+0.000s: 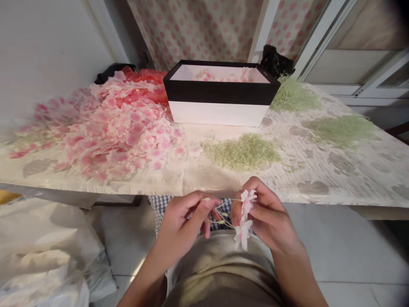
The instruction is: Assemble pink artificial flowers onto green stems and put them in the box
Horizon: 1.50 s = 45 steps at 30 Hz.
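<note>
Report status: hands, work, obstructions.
Left hand pinching thin pale-green stems. Right hand on pink-white artificial blossoms. Beyond them, out of the way: black-and-white rectangular box.

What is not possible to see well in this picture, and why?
In the head view:
- Floor of the open black-and-white box: hidden by its front wall.
- Some fingertips of the right hand: behind the pale pink flowers.
- Where some thin green stems end: covered by the left hand.
- White plastic bags: cut off by the left edge.
</note>
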Tool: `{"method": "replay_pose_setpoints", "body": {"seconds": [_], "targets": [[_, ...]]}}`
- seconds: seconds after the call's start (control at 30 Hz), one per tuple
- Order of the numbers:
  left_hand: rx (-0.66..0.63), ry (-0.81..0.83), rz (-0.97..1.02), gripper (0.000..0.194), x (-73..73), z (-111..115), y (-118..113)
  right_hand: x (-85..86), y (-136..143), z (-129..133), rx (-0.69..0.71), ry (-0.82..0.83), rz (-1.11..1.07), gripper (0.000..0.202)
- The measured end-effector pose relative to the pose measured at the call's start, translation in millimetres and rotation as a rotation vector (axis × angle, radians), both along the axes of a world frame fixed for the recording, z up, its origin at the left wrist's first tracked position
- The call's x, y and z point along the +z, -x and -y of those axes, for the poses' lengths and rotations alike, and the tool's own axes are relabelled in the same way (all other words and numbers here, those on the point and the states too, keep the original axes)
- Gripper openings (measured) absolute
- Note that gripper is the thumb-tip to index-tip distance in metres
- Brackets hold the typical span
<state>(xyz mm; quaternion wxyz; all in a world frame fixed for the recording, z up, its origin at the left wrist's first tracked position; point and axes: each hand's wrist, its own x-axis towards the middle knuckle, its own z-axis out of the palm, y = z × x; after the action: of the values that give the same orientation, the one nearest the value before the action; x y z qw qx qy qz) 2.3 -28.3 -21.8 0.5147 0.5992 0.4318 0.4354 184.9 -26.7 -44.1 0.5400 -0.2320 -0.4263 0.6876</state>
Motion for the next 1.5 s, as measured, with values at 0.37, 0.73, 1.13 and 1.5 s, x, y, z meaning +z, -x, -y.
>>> {"method": "replay_pose_setpoints", "body": {"seconds": [0.37, 0.73, 1.13, 1.5], "targets": [[0.028, -0.136, -0.142, 0.026, -10.2, -1, 7, -3.0, -8, 1, -0.030, 0.085, -0.062, 0.011], [0.333, -0.683, -0.999, 0.038, -18.4, -69, 12, -7.6, -6, 1, -0.131, 0.078, -0.016, 0.012], [-0.153, -0.939, -0.327, 0.021, -2.2, -11, -2, 0.6, -1, 1, -0.109, 0.107, 0.013, 0.017], [-0.138, -0.906, -0.256, 0.023, -10.6, -10, -6, -2.3, -2, 2, -0.115, 0.121, 0.057, 0.018]]}}
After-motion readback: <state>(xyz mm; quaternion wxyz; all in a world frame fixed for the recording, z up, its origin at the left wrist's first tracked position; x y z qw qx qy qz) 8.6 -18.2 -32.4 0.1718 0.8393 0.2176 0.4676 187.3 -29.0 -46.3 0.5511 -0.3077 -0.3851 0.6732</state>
